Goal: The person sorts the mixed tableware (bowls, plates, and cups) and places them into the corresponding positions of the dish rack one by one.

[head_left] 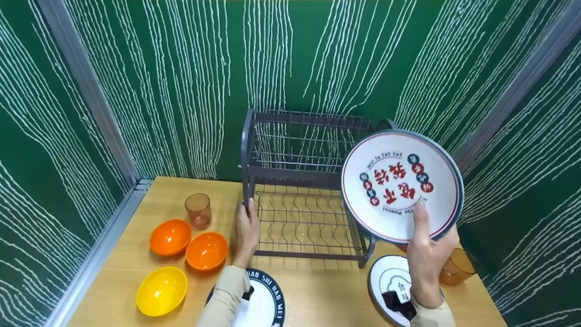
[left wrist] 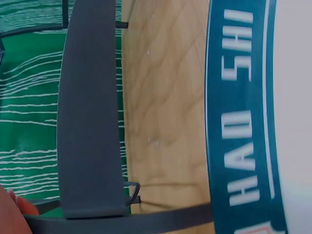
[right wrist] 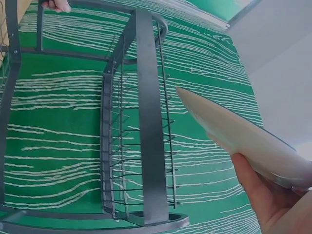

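A two-tier dark metal dish rack (head_left: 308,176) stands on the table by the back wall. My left hand (head_left: 247,229) grips its left upright; in the left wrist view only part of the fingers (left wrist: 17,207) shows. My right hand (head_left: 431,259) holds a white plate (head_left: 395,181) with red characters and a blue-grey rim, thumb on its face and fingers behind. The plate is raised and tilted, in front of the rack's right end. In the right wrist view the plate (right wrist: 243,139) appears edge-on, apart from the rack's upper tier (right wrist: 152,117).
A dark-rimmed plate (head_left: 265,302) lies under my left forearm. Another plate (head_left: 383,272) and an amber glass (head_left: 458,268) are near my right wrist. At left are two orange bowls (head_left: 170,237), a yellow bowl (head_left: 161,290) and a brownish glass (head_left: 198,211). Green walls enclose the table.
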The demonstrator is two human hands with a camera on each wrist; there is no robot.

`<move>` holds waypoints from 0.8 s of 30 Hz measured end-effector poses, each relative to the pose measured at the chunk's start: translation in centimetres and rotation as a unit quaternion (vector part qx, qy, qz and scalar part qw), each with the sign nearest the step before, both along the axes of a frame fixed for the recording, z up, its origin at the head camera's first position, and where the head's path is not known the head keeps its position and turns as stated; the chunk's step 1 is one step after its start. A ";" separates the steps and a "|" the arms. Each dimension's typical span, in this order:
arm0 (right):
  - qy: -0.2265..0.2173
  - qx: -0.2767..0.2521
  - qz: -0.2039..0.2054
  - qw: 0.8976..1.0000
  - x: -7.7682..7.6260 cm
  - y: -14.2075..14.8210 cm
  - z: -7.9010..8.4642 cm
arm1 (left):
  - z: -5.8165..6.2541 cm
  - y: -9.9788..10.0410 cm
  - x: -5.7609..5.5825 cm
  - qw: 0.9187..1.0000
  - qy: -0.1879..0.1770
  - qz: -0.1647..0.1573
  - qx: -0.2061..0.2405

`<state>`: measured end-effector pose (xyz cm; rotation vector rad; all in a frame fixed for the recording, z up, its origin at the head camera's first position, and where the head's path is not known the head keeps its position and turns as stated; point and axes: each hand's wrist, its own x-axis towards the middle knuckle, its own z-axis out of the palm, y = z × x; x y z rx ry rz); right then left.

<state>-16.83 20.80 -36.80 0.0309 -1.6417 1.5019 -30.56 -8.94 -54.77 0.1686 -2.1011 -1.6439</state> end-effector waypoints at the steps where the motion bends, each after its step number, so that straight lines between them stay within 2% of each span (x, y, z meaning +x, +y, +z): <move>1: 0.007 0.000 -0.004 1.000 -0.2 -0.2 0.4 | 0.0 0.0 0.0 1.000 -0.006 0.003 0.002; 8: 0.064 0.008 -0.027 0.998 -1.5 -1.1 3.4 | -0.1 0.1 0.1 1.000 -0.009 0.013 -0.005; 14: 0.110 0.030 -0.029 0.993 -2.8 -0.9 4.6 | -0.2 0.3 0.2 0.999 -0.017 0.028 -0.012; 16: 0.115 0.031 -0.033 0.992 -3.3 -0.8 4.9 | -0.1 0.3 0.1 0.999 -0.024 0.032 -0.019; 24: 0.115 0.001 -0.051 0.992 -5.8 -0.4 6.5 | 0.1 0.4 0.2 0.999 -0.010 0.033 -0.035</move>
